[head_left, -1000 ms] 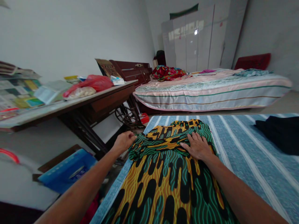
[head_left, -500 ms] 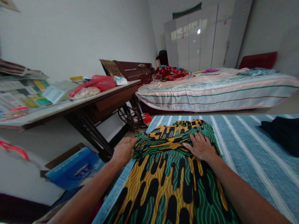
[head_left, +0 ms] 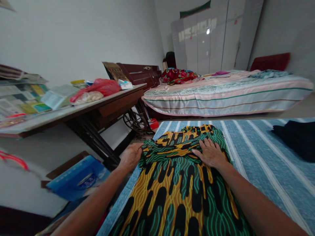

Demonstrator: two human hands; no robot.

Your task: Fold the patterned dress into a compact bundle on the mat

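A long patterned dress (head_left: pixel 177 193) in yellow, black and green lies spread over a blue-and-white striped cloth. A folded sleeve (head_left: pixel 167 149) runs crosswise over its upper part. My left hand (head_left: pixel 131 157) pinches the left end of that fold, its fingertips partly hidden by the fabric. On the right side of the fold, my right hand (head_left: pixel 211 153) rests palm down with its fingers spread. The lower end of the dress runs out of the picture at the bottom.
Dark folded fabric (head_left: pixel 295 139) lies on the striped cloth (head_left: pixel 258 157) at right. A table with a sewing-machine wheel (head_left: pixel 135 121) stands at left, bearing a red plastic bag (head_left: pixel 105 88). Behind is a bed (head_left: pixel 221 98); a blue box (head_left: pixel 81 178) is low left.
The whole view has shifted slightly. My left hand has drawn the end of the fold a little straighter, while my right hand stays in place on the dress.
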